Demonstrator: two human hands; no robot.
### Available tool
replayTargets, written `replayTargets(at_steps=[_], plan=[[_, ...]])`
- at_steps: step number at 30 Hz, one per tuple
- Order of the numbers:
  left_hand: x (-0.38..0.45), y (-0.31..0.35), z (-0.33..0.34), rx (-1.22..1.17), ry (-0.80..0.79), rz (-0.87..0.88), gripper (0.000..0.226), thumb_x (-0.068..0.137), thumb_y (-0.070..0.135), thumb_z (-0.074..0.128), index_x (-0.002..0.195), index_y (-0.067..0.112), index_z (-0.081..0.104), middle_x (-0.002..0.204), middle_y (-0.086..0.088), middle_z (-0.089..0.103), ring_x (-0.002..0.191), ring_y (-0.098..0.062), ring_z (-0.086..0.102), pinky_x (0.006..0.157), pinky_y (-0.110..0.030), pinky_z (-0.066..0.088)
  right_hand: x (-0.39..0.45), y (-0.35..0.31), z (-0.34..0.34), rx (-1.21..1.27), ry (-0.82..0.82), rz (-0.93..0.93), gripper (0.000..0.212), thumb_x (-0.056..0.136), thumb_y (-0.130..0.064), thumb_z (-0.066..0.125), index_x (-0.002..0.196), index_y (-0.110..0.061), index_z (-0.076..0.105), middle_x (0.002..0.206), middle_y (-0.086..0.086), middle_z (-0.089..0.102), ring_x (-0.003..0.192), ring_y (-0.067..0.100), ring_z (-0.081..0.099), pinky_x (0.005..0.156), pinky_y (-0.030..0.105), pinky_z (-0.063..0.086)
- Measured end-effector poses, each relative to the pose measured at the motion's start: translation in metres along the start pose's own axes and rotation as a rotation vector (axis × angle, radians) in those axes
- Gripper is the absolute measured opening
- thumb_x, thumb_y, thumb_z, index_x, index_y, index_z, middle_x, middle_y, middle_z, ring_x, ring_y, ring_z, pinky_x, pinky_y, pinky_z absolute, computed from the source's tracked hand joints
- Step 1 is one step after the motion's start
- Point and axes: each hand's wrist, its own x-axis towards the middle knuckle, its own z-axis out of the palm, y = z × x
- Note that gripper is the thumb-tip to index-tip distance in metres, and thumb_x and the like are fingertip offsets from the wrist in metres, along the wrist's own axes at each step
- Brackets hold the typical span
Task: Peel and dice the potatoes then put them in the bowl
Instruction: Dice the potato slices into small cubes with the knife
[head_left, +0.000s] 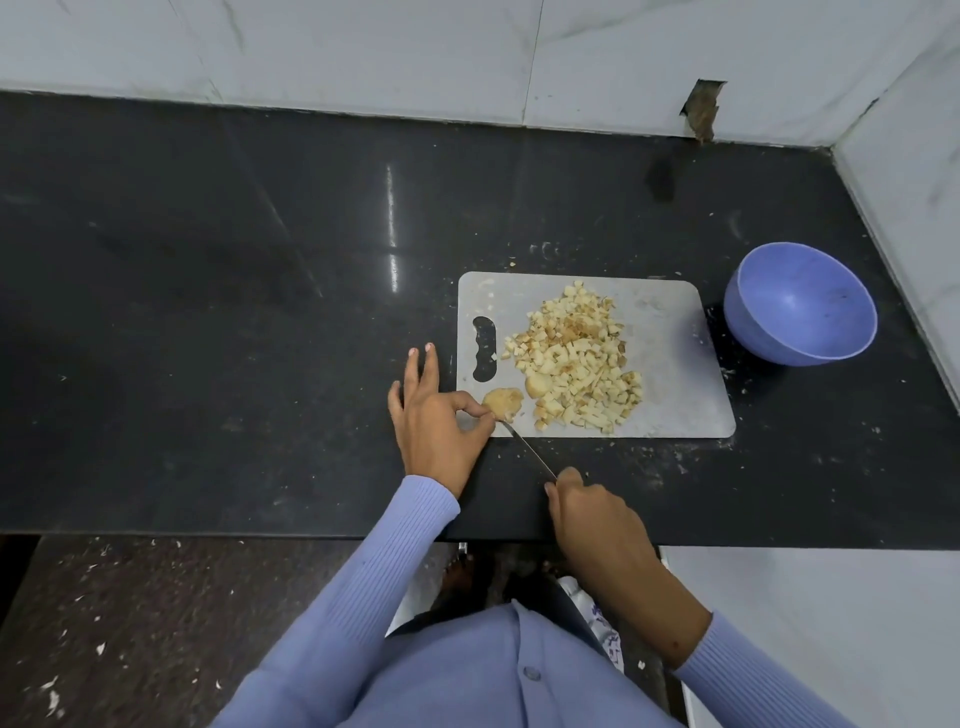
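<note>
Left hand (435, 415) pinching potato piece (503, 404), right hand (592, 514) gripping knife (527, 448), blade apparently angled up-left toward it

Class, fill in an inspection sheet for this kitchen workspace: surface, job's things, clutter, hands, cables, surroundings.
Surface: dark stone counter, speckled with crumbs near the board.
Job's things: grey cutting board carrying a pile of diced potato; one uncut potato piece at its near left corner; purple bowl right of the board, with no dice in it.
Clutter: pale scraps on the floor.
Hands: left hand pinches the potato piece; right hand grips a knife whose tip meets that piece.
Cables: nothing seen.
Surroundings: white tiled wall with a broken gap.
</note>
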Motion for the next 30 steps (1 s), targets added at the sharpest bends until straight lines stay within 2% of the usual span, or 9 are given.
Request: replayTargets(at_steps=[2,3,5,7,10,14,20,25,30], plan=[[-0.004,-0.003,-0.001,-0.008,0.032,0.059,0.008,0.069,0.018,0.083,0.073,0.017,0.075,0.125,-0.006,0.058,0.119,-0.026,0.046,0.099,-0.042,0.040,-0.002,0.008,-0.003,0.059,-0.015,-0.005,0.032,0.104,-0.035,0.024,0.103,-0.010,0.045,0.094,0.009,0.062,0.088,0.030,0.061,0.063,0.032,0.036],[-0.005,-0.003,-0.002,-0.034,0.026,0.076,0.012,0.069,0.015,0.083,0.079,0.015,0.075,0.110,-0.003,0.060,0.102,-0.020,0.051,0.087,-0.038,0.047,-0.002,0.013,-0.005,0.115,-0.021,-0.007,0.032,0.103,-0.036,0.027,0.099,-0.011,0.046,0.088,0.009,0.061,0.085,0.030,0.061,0.063,0.033,0.039],[-0.005,0.000,-0.003,-0.108,-0.047,0.066,0.028,0.069,0.009,0.083,0.095,0.010,0.073,0.094,0.001,0.055,0.080,-0.014,0.051,0.079,-0.030,0.051,0.000,0.025,-0.011,0.239,0.002,-0.001,0.032,0.102,-0.038,0.032,0.086,-0.014,0.045,0.075,0.005,0.056,0.074,0.028,0.059,0.064,0.036,0.042],[-0.001,0.006,-0.003,-0.126,-0.125,0.030,0.035,0.069,0.006,0.082,0.102,0.006,0.070,0.089,-0.002,0.054,0.071,-0.017,0.053,0.079,-0.028,0.052,0.002,0.038,-0.018,0.315,0.070,0.035,0.033,0.101,-0.037,0.035,0.078,-0.014,0.044,0.067,0.003,0.053,0.065,0.024,0.055,0.062,0.037,0.043],[0.009,0.016,0.001,-0.061,-0.203,0.020,0.030,0.070,0.007,0.082,0.098,0.005,0.070,0.090,-0.006,0.058,0.071,-0.016,0.058,0.078,-0.024,0.051,0.003,0.056,-0.025,0.381,0.156,0.094,0.036,0.101,-0.034,0.037,0.073,-0.013,0.047,0.066,0.005,0.054,0.063,0.021,0.053,0.062,0.037,0.042],[0.018,0.029,0.007,-0.040,-0.223,0.036,0.027,0.074,0.006,0.080,0.100,0.006,0.072,0.094,-0.005,0.060,0.076,-0.014,0.058,0.075,-0.018,0.047,0.008,0.069,-0.027,0.437,0.194,0.158,0.038,0.100,-0.032,0.038,0.067,-0.015,0.043,0.063,0.001,0.050,0.059,0.015,0.047,0.053,0.028,0.033],[0.026,0.042,0.021,-0.055,-0.217,0.099,0.014,0.080,0.000,0.072,0.092,0.008,0.069,0.095,-0.002,0.055,0.075,-0.011,0.054,0.069,-0.006,0.040,0.019,0.080,-0.029,0.469,0.214,0.180,0.039,0.100,-0.035,0.037,0.074,-0.010,0.052,0.068,0.004,0.055,0.062,0.016,0.052,0.056,0.028,0.038],[0.028,0.055,0.035,-0.195,-0.194,0.092,0.015,0.081,-0.004,0.068,0.089,0.009,0.068,0.091,-0.003,0.062,0.079,-0.014,0.061,0.076,-0.023,0.054,0.033,0.096,-0.039,0.474,0.285,0.190,0.040,0.100,-0.036,0.037,0.071,-0.011,0.048,0.067,0.005,0.054,0.063,0.018,0.053,0.059,0.032,0.040],[0.023,0.059,0.029,-0.427,-0.261,-0.068,0.034,0.081,-0.013,0.062,0.091,0.019,0.066,0.090,-0.001,0.067,0.082,-0.009,0.064,0.069,-0.009,0.049,0.052,0.124,-0.051,0.393,0.413,0.267,0.029,0.098,-0.029,0.044,0.076,-0.011,0.048,0.071,0.004,0.054,0.065,0.021,0.052,0.055,0.032,0.036]])
